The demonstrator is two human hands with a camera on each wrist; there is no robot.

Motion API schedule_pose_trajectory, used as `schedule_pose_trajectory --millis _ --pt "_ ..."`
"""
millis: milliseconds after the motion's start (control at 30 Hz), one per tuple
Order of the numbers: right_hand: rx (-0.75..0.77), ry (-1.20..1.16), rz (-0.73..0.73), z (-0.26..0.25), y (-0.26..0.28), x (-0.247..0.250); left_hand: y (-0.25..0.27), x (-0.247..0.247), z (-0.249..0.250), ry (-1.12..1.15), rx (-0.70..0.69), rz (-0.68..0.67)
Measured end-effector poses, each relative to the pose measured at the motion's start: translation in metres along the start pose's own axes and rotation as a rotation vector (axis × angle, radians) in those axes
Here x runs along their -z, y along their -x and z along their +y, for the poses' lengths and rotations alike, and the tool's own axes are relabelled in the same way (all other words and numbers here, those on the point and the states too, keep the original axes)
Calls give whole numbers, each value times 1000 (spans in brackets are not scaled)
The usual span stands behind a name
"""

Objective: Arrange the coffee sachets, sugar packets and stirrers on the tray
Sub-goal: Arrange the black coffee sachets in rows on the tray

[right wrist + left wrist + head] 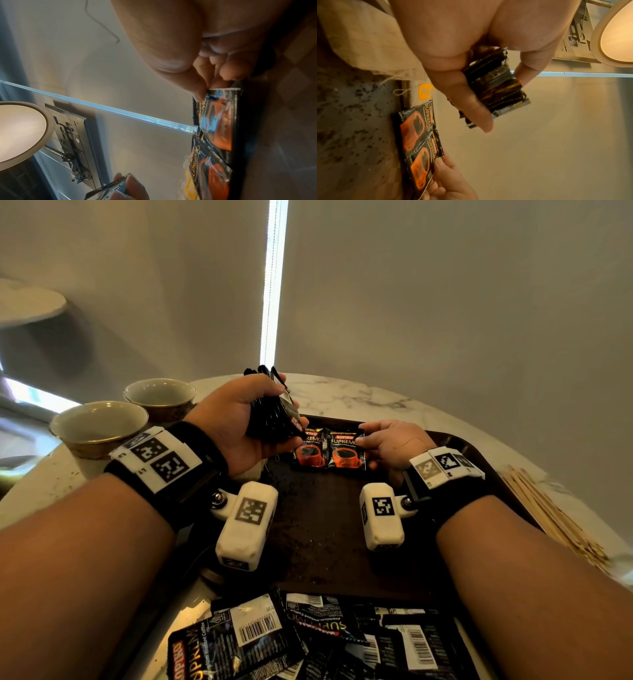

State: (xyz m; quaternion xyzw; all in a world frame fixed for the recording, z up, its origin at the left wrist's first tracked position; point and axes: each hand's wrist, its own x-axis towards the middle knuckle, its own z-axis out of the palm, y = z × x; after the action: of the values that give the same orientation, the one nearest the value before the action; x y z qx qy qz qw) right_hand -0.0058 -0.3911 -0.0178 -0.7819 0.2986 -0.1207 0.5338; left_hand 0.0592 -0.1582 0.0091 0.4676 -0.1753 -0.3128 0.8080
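Note:
Two black coffee sachets with orange cups printed on them lie side by side at the far end of the dark tray (318,525). My right hand (368,445) pinches the upper corner of the right sachet (346,451) between thumb and forefinger; the right wrist view shows this pinch (203,93) on the sachet (221,121). The left sachet (308,453) lies free. Above the tray's far left corner, my left hand (274,405) grips a stack of sachets (277,419), thumb on one side and fingers on the other (502,100). Wooden stirrers (548,515) lie on the table right of the tray.
A loose pile of sachets (308,638) covers the near end of the tray. Two ceramic cups (99,422) (159,395) stand on the marble table at the left. A beige cloth (368,47) and a yellow tag (425,92) lie by the tray's left edge.

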Motion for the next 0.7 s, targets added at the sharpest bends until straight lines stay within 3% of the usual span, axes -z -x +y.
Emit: schedule_pose_trajectory --millis 533,700 --pt "45 -148 68 1 2 -3 -3 3 -2 -6 52 -6" --pt "51 -341 -46 -6 11 -10 -5 -1 -8 -59 131 17"
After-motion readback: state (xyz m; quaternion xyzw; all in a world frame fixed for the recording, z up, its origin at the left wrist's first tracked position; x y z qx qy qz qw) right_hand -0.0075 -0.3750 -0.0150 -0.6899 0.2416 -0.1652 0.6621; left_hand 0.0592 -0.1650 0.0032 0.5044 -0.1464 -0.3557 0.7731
